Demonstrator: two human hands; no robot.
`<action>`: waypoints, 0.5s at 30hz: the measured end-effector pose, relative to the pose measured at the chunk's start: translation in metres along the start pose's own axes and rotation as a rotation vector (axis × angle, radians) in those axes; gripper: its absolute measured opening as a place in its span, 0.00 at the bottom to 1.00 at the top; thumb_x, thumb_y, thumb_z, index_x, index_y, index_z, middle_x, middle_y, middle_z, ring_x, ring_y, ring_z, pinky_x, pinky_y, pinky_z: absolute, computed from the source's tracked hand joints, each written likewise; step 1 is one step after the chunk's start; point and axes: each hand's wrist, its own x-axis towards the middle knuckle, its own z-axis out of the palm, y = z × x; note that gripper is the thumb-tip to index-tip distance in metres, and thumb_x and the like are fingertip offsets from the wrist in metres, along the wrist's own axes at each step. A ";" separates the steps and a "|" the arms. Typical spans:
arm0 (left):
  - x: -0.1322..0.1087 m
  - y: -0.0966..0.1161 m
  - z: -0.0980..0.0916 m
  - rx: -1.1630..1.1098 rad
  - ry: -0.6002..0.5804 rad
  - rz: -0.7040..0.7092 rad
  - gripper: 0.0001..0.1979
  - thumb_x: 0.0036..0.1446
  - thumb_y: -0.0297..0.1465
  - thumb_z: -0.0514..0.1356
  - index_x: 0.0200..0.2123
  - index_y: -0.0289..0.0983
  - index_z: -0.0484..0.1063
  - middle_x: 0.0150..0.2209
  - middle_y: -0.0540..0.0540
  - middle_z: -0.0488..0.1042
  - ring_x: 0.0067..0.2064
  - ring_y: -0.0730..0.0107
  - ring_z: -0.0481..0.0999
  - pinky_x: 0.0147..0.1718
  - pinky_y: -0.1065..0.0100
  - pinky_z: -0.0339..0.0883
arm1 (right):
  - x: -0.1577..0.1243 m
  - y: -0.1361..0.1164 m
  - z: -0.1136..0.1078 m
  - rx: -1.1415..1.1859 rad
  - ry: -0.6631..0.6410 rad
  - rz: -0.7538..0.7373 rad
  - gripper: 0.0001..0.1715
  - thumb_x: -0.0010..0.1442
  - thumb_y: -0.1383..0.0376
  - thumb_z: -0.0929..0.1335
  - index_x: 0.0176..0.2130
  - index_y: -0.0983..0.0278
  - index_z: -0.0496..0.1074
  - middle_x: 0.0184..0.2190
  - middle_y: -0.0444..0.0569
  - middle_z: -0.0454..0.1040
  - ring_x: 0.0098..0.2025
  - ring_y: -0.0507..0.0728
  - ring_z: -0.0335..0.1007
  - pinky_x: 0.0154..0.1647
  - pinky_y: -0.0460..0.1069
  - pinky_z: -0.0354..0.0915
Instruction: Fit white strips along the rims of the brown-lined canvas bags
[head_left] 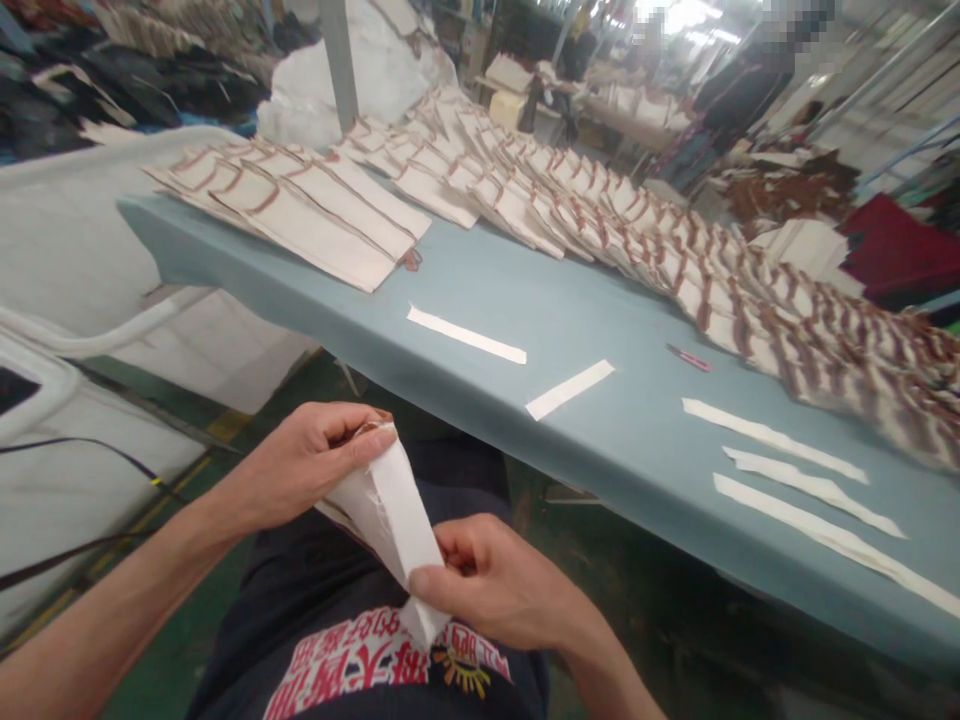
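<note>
Alignment seems underway: beside the long blue-green covered table (600, 325), left hand (319, 458) and right hand (499, 582) pinch 1 white fabric strip (405, 510); next move likely needs even tension.

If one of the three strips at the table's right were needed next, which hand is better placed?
Probably the right hand: it is nearer those strips, while the left hand is farther across. Both hold the white cloth, so the right would first have to let go.
</note>
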 end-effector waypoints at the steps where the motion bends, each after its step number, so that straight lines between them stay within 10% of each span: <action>1: 0.001 0.002 -0.001 0.011 -0.014 0.027 0.26 0.70 0.52 0.63 0.28 0.38 0.78 0.30 0.48 0.77 0.29 0.68 0.71 0.25 0.72 0.62 | -0.003 0.006 0.000 -0.009 -0.009 0.026 0.24 0.68 0.54 0.77 0.28 0.61 0.69 0.23 0.38 0.62 0.27 0.50 0.54 0.28 0.47 0.49; 6: 0.005 0.018 -0.004 0.057 -0.051 0.144 0.26 0.71 0.47 0.62 0.22 0.40 0.67 0.26 0.52 0.68 0.26 0.72 0.64 0.22 0.73 0.56 | -0.021 0.037 0.000 -0.124 -0.008 0.155 0.19 0.69 0.56 0.76 0.30 0.62 0.72 0.24 0.38 0.66 0.27 0.50 0.57 0.28 0.47 0.50; 10: 0.003 0.025 -0.011 0.038 -0.095 0.210 0.25 0.73 0.43 0.62 0.23 0.41 0.66 0.23 0.55 0.60 0.24 0.73 0.58 0.21 0.72 0.52 | -0.041 0.040 -0.011 -0.388 0.233 0.162 0.06 0.65 0.65 0.76 0.34 0.61 0.78 0.26 0.40 0.72 0.29 0.53 0.64 0.32 0.48 0.53; 15: -0.001 0.030 -0.015 0.043 -0.228 0.259 0.24 0.77 0.44 0.62 0.28 0.40 0.74 0.25 0.55 0.68 0.26 0.72 0.64 0.23 0.72 0.56 | -0.042 -0.002 -0.020 -0.297 0.627 -0.262 0.10 0.69 0.59 0.76 0.48 0.59 0.81 0.36 0.47 0.85 0.38 0.59 0.80 0.43 0.52 0.72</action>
